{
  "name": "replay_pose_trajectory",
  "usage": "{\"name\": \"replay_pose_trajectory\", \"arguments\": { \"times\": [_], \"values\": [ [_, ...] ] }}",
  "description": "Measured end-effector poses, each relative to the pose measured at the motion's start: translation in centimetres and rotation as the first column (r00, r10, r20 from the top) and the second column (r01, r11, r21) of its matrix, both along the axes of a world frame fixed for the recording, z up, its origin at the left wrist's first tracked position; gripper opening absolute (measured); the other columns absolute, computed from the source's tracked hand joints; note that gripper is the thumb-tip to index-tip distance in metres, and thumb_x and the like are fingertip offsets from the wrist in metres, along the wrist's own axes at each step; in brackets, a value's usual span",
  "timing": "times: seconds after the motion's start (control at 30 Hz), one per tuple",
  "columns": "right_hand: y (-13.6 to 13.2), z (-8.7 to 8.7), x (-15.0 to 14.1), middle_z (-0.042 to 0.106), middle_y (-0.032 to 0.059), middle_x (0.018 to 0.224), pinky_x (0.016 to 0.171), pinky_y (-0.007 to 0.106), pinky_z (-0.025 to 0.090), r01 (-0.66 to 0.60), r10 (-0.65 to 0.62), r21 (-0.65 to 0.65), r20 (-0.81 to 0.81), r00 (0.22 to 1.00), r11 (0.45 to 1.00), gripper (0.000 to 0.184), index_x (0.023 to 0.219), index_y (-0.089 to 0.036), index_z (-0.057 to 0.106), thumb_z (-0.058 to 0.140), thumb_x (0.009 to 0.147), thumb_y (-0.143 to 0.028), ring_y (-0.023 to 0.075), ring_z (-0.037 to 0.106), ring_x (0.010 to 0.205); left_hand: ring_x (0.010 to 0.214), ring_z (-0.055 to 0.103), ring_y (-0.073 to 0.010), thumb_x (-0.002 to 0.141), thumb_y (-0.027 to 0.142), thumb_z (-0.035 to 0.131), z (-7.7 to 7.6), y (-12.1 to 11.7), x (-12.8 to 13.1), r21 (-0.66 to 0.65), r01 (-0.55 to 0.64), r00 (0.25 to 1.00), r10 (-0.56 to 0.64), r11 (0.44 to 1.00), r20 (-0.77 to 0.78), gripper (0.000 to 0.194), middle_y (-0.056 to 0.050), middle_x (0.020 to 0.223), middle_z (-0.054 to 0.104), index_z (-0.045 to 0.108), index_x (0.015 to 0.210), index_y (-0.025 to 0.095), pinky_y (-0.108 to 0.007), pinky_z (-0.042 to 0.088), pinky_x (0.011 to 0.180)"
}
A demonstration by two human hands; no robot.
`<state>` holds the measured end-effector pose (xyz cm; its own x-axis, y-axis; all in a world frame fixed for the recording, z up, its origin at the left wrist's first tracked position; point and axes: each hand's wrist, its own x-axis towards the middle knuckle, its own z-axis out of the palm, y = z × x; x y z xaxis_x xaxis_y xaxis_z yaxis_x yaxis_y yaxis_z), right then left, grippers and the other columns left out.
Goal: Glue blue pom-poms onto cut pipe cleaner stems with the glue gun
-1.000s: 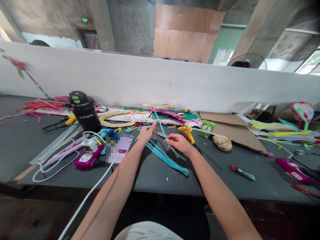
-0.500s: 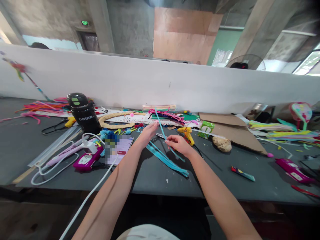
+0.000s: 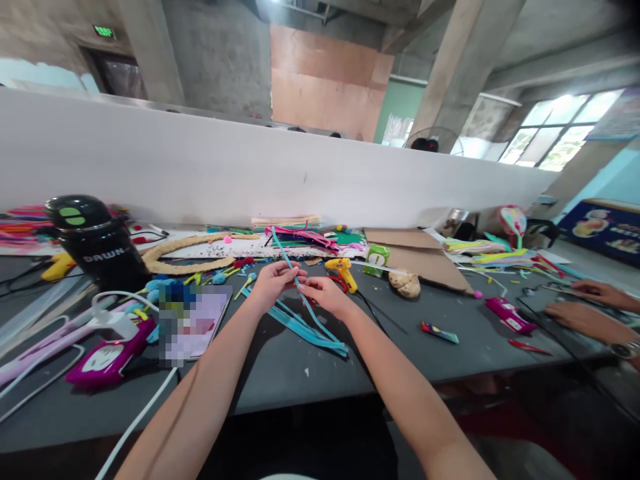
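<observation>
A light blue pipe cleaner (image 3: 283, 249) runs slantwise between my hands, its upper end pointing away from me and its lower end curving down to the right. The fingers of my left hand (image 3: 270, 285) are bent around its middle. Close beside, my right hand (image 3: 324, 295) pinches the same strip between thumb and fingers. Under my hands a loose bunch of blue pipe cleaners (image 3: 306, 335) lies on the dark table (image 3: 280, 390). Just beyond my right hand is a yellow hot glue gun (image 3: 342, 272).
A black bottle (image 3: 95, 243), a phone (image 3: 207, 320) and a purple power strip (image 3: 107, 357) stand or lie at left. Cardboard (image 3: 425, 257), a stone-like lump (image 3: 405, 284) and a cutter-like tool (image 3: 440, 332) lie to the right. Another person's hands (image 3: 590, 317) rest at far right.
My left hand, flatter before, has curled its fingers onto the pipe cleaner. My hands are closer together. The view has turned right, bringing another person's hands into sight.
</observation>
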<state>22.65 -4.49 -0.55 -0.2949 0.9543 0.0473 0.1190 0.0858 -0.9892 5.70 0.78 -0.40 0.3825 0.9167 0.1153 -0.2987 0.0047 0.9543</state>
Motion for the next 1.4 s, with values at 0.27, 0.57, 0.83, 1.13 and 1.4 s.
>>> {"name": "replay_pose_trajectory", "arguments": {
  "times": [0.27,0.57,0.83,1.13,1.4],
  "values": [
    [-0.2,-0.6,-1.5,0.054,-0.0028,0.062,0.056,0.026,0.042,-0.008,0.008,-0.018,0.010,1.000,1.000,0.036,0.076,-0.019,0.056,0.067,0.079,-0.054,0.0121,0.051,0.057,0.076,0.072,-0.0193,0.067,0.037,0.084,-0.2,0.3,0.1,-0.032,-0.116,0.993,0.117,0.993,0.035,0.040,-0.012,0.090,0.075,0.067,0.093,0.012,-0.029,0.057,0.069],
    [-0.6,-0.2,-1.6,0.055,-0.0009,0.062,0.059,0.028,0.042,-0.099,0.089,0.090,0.116,0.989,0.991,0.040,0.066,-0.020,0.054,0.055,0.089,-0.053,0.0130,0.050,0.057,0.077,0.072,-0.0171,0.066,0.032,0.083,0.1,1.3,-1.2,-0.084,-0.324,0.936,0.332,0.942,0.117,0.033,-0.011,0.087,0.075,0.068,0.087,0.010,-0.025,0.056,0.071],
    [-1.4,1.7,-0.3,0.051,-0.0029,0.059,0.055,0.025,0.040,-0.304,0.273,0.094,0.249,0.929,0.948,0.042,0.067,-0.019,0.052,0.052,0.091,-0.054,0.0111,0.048,0.054,0.068,0.068,-0.0091,0.075,0.018,0.072,0.0,3.4,-4.0,-0.190,-0.567,0.778,0.597,0.801,0.196,0.010,-0.006,0.082,0.074,0.064,0.078,0.012,-0.017,0.051,0.059],
    [-1.2,2.4,3.4,0.051,-0.0024,0.051,0.046,0.023,0.035,-0.372,0.382,-0.089,0.244,0.891,0.924,0.046,0.061,-0.016,0.058,0.061,0.084,-0.055,0.0087,0.045,0.044,0.071,0.068,-0.0088,0.077,0.016,0.072,0.4,3.8,-5.0,-0.201,-0.534,0.806,0.566,0.821,0.173,0.011,-0.006,0.084,0.073,0.062,0.080,0.014,-0.016,0.054,0.062],
    [1.0,0.3,1.8,0.064,0.0032,0.082,0.051,0.024,0.038,0.168,-0.167,0.028,-0.044,0.985,0.985,0.042,0.096,-0.020,0.066,0.063,0.081,-0.059,0.0109,0.051,0.060,0.053,0.060,-0.0082,0.067,0.039,0.083,0.2,1.1,-1.0,-0.120,-0.129,0.992,0.127,0.984,-0.025,0.035,-0.006,0.076,0.072,0.070,0.085,0.012,-0.017,0.045,0.047]
  ]
}}
